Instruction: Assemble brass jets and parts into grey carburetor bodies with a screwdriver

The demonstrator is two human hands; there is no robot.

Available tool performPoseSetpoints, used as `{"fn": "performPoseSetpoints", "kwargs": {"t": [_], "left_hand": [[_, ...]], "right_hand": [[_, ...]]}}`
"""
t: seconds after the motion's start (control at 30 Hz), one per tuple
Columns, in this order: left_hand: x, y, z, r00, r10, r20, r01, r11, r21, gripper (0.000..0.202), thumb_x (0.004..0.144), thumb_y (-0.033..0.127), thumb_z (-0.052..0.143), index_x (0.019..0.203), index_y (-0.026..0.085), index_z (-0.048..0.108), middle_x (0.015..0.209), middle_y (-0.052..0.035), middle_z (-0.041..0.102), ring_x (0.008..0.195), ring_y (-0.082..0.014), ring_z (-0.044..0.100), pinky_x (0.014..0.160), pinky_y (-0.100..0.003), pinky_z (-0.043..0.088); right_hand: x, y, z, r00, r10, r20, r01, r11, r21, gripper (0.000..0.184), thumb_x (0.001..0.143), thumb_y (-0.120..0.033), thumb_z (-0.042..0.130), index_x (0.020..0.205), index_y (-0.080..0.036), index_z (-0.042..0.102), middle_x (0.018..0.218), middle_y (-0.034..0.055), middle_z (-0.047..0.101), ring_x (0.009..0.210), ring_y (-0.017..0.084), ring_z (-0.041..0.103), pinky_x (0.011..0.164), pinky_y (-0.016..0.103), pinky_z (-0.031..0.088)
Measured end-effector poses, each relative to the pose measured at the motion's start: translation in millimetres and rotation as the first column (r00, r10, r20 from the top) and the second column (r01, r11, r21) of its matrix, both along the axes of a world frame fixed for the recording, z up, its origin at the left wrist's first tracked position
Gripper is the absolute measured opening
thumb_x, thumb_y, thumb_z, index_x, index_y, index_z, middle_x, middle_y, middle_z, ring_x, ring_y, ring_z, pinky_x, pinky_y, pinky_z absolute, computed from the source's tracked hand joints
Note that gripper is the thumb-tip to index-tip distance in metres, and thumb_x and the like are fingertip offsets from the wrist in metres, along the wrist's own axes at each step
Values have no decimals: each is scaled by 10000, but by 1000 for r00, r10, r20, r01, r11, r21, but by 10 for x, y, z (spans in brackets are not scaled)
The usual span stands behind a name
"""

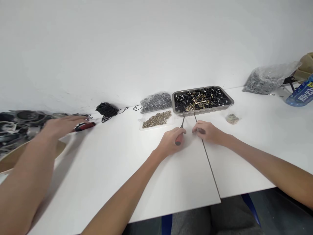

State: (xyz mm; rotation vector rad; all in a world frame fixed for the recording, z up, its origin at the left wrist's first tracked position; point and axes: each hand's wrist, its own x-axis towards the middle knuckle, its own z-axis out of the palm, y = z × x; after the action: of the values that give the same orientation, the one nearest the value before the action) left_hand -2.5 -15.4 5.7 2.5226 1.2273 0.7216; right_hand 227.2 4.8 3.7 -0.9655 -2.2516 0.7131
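My left hand (171,141) is closed round the red handle of a small screwdriver (180,132), whose thin shaft points up toward the metal tray (226,97). My right hand (208,132) rests on the white table just right of it, fingers pinched on a small dark part I cannot make out. Both hands lie just in front of the tray, which holds black rings and brass pieces. A seam between two table tops (210,166) runs under my right hand.
A co-worker's arm and hand (61,125) reach in from the left toward a red-handled tool (85,126). Bags of brass parts (157,119) and grey parts (156,101), black O-rings (107,110), a clear bag (266,78), a blue bottle (302,94) and a small lump (232,118) sit about.
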Motion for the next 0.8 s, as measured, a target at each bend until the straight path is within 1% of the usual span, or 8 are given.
{"fn": "performPoseSetpoints", "kwargs": {"t": [0.6,0.8], "left_hand": [[-2,1,14,1000,1,-2,-1,1000,-12,264,726,132,499,969,200,577,855,-41,651,702,-151,588,672,-270,462],[1,1,10,1000,2,3,-2,1000,-12,269,723,121,489,967,193,575,845,-42,649,684,-144,581,663,-265,458]], "right_hand": [[-10,3,4,1000,4,3,-4,1000,13,231,772,-42,468,866,-172,633,899,31,604,594,76,467,622,245,410],[1,2,6,1000,-3,7,3,1000,4,219,785,-52,476,871,-172,637,907,31,604,601,76,471,626,248,412]]}}
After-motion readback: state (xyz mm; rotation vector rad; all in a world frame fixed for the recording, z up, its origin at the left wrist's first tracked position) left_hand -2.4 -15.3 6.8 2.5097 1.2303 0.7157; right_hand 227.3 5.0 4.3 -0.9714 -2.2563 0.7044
